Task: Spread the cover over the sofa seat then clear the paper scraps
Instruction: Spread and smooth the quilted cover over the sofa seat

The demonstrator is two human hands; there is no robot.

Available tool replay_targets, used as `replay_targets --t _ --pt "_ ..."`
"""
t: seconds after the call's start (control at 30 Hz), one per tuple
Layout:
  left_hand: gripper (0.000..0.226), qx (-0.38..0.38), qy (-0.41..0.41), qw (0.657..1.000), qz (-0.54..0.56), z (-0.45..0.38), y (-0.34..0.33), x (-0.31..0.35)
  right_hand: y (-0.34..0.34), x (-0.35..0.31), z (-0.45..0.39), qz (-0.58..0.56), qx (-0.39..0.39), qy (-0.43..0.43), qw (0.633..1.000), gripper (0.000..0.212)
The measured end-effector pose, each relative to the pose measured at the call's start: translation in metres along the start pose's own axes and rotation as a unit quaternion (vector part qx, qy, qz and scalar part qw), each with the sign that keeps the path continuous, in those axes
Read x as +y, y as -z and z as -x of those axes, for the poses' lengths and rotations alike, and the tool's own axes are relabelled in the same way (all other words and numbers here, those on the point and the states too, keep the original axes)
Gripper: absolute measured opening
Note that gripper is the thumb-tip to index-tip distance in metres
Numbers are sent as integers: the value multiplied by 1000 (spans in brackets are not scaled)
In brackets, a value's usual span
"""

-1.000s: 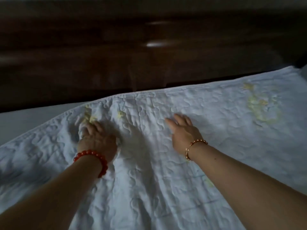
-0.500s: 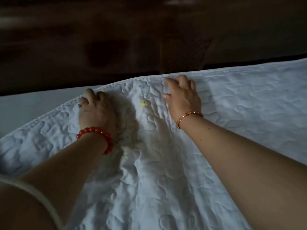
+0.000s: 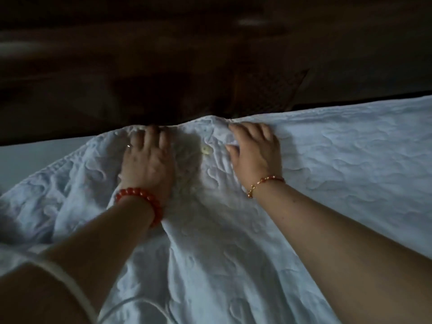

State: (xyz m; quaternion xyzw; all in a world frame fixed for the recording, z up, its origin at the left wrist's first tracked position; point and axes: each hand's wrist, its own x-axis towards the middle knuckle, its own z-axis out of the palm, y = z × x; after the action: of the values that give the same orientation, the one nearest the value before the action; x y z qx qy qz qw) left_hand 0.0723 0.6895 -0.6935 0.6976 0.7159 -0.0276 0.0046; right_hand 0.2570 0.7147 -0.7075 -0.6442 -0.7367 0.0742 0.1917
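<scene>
A white quilted cover (image 3: 339, 160) lies over the sofa seat, rumpled at the near left and between my hands. Its far edge meets the dark sofa back (image 3: 210, 66). My left hand (image 3: 147, 157), with a red bead bracelet on the wrist, presses flat on the cover, its fingertips at the far edge. My right hand (image 3: 256, 150), wearing a thin gold and red bracelet, also presses on the cover at that edge, fingers spread and slightly curled over a raised fold. A small yellowish spot (image 3: 205, 150) lies on the cover between the hands; I cannot tell whether it is a scrap or print.
A bare pale strip of seat (image 3: 35, 153) shows at the left beyond the cover's edge. The scene is dim. A white garment edge (image 3: 70, 284) crosses my left upper arm at the bottom left.
Both hands have slid forward over the cover from its middle to its far edge at the sofa back, and fabric has bunched up between them. The view has moved closer.
</scene>
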Motion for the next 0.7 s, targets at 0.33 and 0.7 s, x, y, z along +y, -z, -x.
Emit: replay_targets --t 0.33,0.7 --pt "78 -161 0 981 -111 -20 26 24 6 8 -11 82 -143 36 986 67" --pt "61 -114 -39 993 -1 50 22 18 41 12 54 53 -259 41 964 58"
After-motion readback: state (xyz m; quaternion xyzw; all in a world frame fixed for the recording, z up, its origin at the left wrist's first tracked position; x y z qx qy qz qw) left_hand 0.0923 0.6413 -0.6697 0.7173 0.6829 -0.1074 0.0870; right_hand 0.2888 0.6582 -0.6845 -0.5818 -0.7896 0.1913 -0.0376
